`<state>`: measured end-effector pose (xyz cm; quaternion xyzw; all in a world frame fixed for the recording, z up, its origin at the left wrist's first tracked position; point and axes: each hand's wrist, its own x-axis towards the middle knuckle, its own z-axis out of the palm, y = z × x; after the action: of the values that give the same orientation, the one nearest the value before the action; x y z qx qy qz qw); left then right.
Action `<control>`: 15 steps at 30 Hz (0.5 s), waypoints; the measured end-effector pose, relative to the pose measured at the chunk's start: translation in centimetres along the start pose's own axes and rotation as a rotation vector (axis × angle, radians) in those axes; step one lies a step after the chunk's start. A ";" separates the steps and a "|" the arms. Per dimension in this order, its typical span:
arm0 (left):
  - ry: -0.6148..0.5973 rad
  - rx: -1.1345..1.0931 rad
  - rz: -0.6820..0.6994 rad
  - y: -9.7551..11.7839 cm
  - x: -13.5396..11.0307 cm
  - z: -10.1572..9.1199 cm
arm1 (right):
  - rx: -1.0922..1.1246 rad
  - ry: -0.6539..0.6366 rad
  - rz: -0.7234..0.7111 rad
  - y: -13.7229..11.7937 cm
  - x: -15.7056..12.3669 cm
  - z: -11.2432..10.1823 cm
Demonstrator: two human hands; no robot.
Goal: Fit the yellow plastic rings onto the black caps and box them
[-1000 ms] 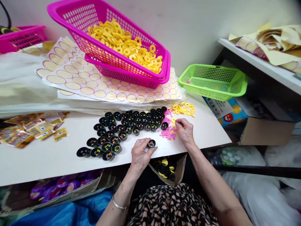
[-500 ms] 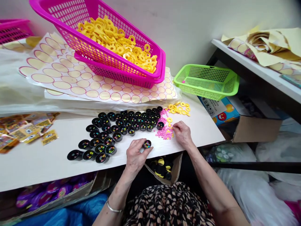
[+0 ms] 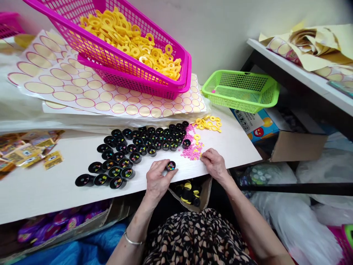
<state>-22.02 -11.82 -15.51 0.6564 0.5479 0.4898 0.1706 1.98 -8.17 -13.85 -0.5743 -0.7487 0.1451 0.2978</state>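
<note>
My left hand [image 3: 157, 180] rests at the table's front edge, thumb and fingers closed around a small black cup [image 3: 171, 165] with multicoloured bits inside. To its right, my right hand [image 3: 215, 165] has its fingertips pinched together beside a scatter of small pink pieces [image 3: 192, 151]. Whatever those fingertips hold, if anything, is too small to make out. Beyond my left hand stand many more black cups [image 3: 135, 157], several with coloured bits in them. A loose yellow ring [image 3: 196, 137] lies among the pink pieces, and more yellow rings [image 3: 208, 123] lie behind.
A magenta basket [image 3: 184, 75] full of yellow rings sits on sticker sheets [image 3: 118, 109] at the back. A green basket [image 3: 239, 105] stands back right. Printed packets [image 3: 52, 159] lie at left. Below the front edge is a carton [image 3: 205, 197] holding black and yellow parts.
My right hand has shifted slightly down, close to the pink pieces. My left hand still holds the black cup. The whole view has moved a little.
</note>
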 end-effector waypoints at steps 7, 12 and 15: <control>-0.074 -0.022 -0.046 -0.2 0.2 -0.1 | -0.169 -0.071 -0.031 -0.4 0.5 0.2; -0.174 -0.100 -0.125 0.1 0.2 -1.9 | -0.177 -0.214 0.082 -1.1 0.6 -1.1; -0.090 -0.188 -0.138 1.5 0.1 -3.4 | -0.209 -0.352 0.211 -1.4 0.7 -2.1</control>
<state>-24.03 -13.29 -12.77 0.6194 0.5354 0.4962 0.2890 2.08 -8.15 -11.27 -0.6428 -0.7360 0.1948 0.0847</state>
